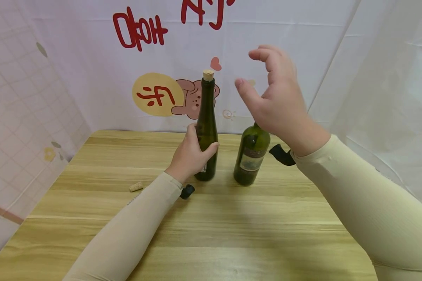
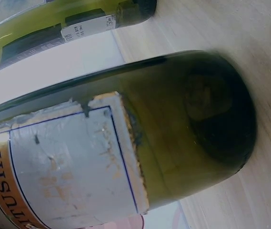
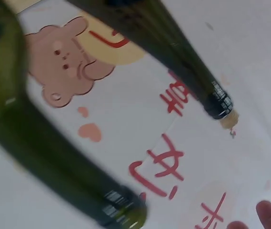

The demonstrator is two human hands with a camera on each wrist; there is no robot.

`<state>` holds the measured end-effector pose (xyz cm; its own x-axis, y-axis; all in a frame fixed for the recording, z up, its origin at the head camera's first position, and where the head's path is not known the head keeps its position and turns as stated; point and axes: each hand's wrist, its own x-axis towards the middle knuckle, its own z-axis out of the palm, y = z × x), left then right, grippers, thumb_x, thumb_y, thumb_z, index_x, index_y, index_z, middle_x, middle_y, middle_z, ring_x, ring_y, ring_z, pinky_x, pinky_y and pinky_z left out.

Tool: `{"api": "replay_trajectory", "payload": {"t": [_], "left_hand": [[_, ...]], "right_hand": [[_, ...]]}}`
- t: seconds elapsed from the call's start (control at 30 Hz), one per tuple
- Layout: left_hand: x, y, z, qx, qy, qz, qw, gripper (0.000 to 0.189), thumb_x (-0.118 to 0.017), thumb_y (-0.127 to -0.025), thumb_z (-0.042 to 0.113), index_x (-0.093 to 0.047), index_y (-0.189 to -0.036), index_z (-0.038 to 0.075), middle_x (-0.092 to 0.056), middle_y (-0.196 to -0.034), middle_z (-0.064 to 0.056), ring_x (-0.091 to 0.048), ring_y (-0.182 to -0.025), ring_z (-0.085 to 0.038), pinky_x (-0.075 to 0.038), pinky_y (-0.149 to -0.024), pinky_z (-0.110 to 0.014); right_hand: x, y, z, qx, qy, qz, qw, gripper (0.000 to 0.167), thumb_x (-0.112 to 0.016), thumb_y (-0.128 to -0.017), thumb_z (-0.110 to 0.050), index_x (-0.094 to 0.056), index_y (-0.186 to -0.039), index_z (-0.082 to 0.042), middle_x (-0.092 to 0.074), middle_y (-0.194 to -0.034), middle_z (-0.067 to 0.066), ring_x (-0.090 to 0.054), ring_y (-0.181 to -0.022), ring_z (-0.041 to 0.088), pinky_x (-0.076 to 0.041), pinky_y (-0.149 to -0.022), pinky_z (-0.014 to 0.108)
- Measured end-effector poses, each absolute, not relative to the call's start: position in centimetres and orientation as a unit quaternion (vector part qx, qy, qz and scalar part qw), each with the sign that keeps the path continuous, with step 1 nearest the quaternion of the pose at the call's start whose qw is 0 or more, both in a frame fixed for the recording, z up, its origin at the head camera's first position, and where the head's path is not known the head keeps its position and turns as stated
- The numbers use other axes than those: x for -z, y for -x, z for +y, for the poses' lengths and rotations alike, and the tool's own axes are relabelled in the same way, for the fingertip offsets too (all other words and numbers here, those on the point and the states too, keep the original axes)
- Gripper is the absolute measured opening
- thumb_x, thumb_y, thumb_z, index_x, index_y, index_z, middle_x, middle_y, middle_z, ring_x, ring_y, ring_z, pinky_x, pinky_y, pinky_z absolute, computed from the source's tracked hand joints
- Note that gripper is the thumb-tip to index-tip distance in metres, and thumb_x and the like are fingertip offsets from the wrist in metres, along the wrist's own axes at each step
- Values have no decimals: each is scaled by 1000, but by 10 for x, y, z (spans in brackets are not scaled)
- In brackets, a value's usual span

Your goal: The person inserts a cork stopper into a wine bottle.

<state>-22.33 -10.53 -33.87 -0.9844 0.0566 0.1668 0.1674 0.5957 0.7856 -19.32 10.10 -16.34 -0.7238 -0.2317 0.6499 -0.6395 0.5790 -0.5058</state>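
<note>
My left hand (image 1: 191,154) grips a tall dark green wine bottle (image 1: 206,113) around its lower body; the bottle stands upright on the table. A cork (image 1: 208,75) sits in its mouth and sticks out above the rim. In the left wrist view a worn white label (image 2: 64,162) shows on this bottle. My right hand (image 1: 279,86) is raised in the air with thumb and fingers spread apart, holding nothing. Below it stands a second green wine bottle (image 1: 252,156), its neck mostly hidden by that hand in the head view but visible in the right wrist view (image 3: 73,157).
A loose cork (image 1: 136,187) lies on the wooden table (image 1: 211,242), left of the bottles. Behind the table hangs a white printed cloth (image 1: 267,23) with red characters and a cartoon bear. Black straps show at both wrists.
</note>
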Motion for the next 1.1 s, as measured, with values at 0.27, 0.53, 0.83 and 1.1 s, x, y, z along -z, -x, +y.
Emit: {"api": "replay_trajectory", "payload": {"t": [0.27,0.53,0.83,1.1], "left_hand": [[339,224,-105,451,62,-888,59,82,-67,-96,56,-26,-156,17,-59,-133,-6,-65,-111,-26,-55,-98,-54],[340,226,-106,448,63,-890,57,83,-67,-96,57,-26,-156,17,-59,-134,-7,-65,-112,-26,-54,-99,-54],[340,227,-106,450,67,-889,59,83,-67,-96,58,-26,-156,18,-58,-136,-6,-65,-115,-26,-54,-101,-55],[339,227,-105,455,65,-886,55,83,-68,-96,56,-25,-156,19,-58,-135,-6,-64,-115,-26,-54,-101,-54]], "right_hand": [[186,194,131,-416,-218,-844,258,67,-66,-100,-20,-34,-156,-1,-34,-163,11,-26,-154,19,-22,-125,35],[216,200,152,-455,-200,-832,247,76,-68,-97,-18,-25,-158,-1,-28,-162,11,-26,-153,18,-23,-124,37],[254,207,165,-463,-153,-863,129,99,-74,-98,-33,-7,-166,-5,-13,-174,13,-18,-160,31,-21,-130,52],[279,218,164,-433,-135,-889,53,103,-76,-96,-41,-11,-166,-4,-19,-173,18,-22,-158,39,-26,-126,59]]}}
